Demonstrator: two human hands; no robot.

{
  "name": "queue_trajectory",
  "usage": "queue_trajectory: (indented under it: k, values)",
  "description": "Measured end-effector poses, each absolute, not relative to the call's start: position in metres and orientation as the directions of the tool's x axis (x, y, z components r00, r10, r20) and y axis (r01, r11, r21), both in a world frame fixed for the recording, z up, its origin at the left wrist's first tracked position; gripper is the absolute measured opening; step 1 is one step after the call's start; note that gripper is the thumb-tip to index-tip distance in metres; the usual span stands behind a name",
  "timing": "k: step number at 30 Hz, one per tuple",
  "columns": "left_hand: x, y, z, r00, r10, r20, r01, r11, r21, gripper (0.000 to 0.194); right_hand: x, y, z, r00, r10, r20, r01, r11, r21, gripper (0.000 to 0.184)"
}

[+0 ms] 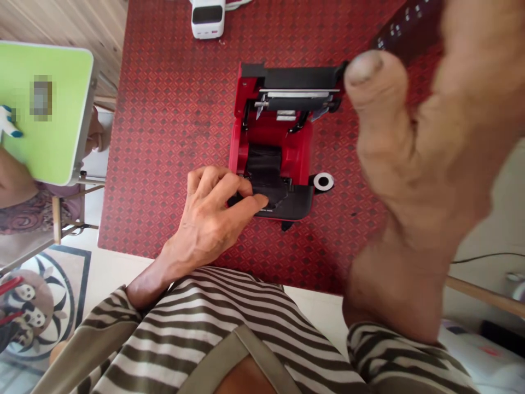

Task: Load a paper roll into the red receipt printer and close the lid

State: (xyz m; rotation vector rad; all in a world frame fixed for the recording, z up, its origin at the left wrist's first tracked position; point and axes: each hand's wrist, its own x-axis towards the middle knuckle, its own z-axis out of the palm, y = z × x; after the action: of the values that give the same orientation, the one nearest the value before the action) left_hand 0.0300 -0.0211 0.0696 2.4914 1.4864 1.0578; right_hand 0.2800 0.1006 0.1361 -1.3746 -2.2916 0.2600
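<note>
A red and black label printer sits on the table with its lid raised. Black ribbon film runs from inside it over the black front edge. My left hand is closed at that front edge, thumb and curled fingers on the film; the fingertips are partly hidden. My right hand is raised close to the camera, large and slightly blurred. Its thumb is stretched away from the fingers, which run out of the top of the view, and nothing shows in it. A small roll with a white core is beside the printer's right side.
The table has a red patterned cover. A white device with a dark screen stands at the back. A dark shiny object lies behind my right hand. To the left, a person's arm is by a green-topped table.
</note>
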Motion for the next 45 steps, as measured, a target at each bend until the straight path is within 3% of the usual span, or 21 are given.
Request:
queue_trajectory:
  k: [2, 4, 10, 17, 25, 28, 30, 32, 34, 36, 40, 45]
  values:
    - [0.03, -0.021, 0.07, 0.312, 0.791, 0.527, 0.759, -0.541, 0.362, 0.02, 0.271, 0.109, 0.134, -0.38, 0.847, 0.372, 0.79, 0.506, -0.345, 0.065]
    - [0.028, -0.021, 0.07, 0.323, 0.785, 0.529, 0.754, -0.551, 0.357, 0.02, 0.266, 0.104, 0.132, -0.395, 0.846, 0.358, 0.791, 0.511, -0.335, 0.059]
    - [0.024, -0.019, 0.072, 0.365, 0.772, 0.52, 0.731, -0.584, 0.353, 0.02, 0.277, 0.053, 0.125, -0.401, 0.827, 0.395, 0.722, 0.55, -0.419, 0.058]
    - [0.026, -0.021, 0.067, 0.328, 0.784, 0.528, 0.757, -0.552, 0.349, 0.022, 0.287, 0.026, 0.096, -0.443, 0.773, 0.454, 0.628, 0.629, -0.457, 0.038]
    - [0.032, -0.022, 0.064, 0.272, 0.793, 0.545, 0.753, -0.528, 0.393, 0.023, 0.289, 0.01, 0.084, -0.445, 0.856, 0.265, 0.728, 0.518, -0.449, 0.045]
    - [0.03, -0.023, 0.068, 0.27, 0.796, 0.542, 0.741, -0.531, 0.411, 0.019, 0.29, 0.009, 0.08, -0.447, 0.848, 0.284, 0.715, 0.53, -0.457, 0.046]
    - [0.029, -0.023, 0.072, 0.271, 0.814, 0.514, 0.711, -0.529, 0.463, 0.011, 0.291, 0.009, 0.079, -0.45, 0.84, 0.302, 0.702, 0.542, -0.463, 0.046]
    - [0.029, -0.02, 0.073, 0.227, 0.857, 0.463, 0.675, -0.481, 0.559, 0.019, 0.292, 0.008, 0.078, -0.45, 0.846, 0.287, 0.708, 0.534, -0.463, 0.047]
    - [0.029, -0.014, 0.065, 0.098, 0.9, 0.425, 0.658, -0.379, 0.65, 0.033, 0.292, 0.008, 0.077, -0.446, 0.849, 0.284, 0.709, 0.529, -0.466, 0.048]
    - [0.027, -0.005, 0.047, -0.117, 0.869, 0.48, 0.67, -0.288, 0.684, 0.04, 0.293, 0.007, 0.074, -0.444, 0.838, 0.317, 0.696, 0.545, -0.468, 0.05]
    - [0.016, 0.01, 0.006, 0.038, 0.957, 0.286, 0.626, -0.246, 0.74, 0.061, 0.292, 0.005, 0.067, -0.452, 0.794, 0.407, 0.649, 0.606, -0.46, 0.061]
    - [0.006, 0.013, -0.015, 0.011, 0.984, 0.18, 0.278, -0.176, 0.944, 0.072, 0.294, 0.008, 0.052, -0.436, 0.732, 0.524, 0.61, 0.668, -0.426, 0.068]
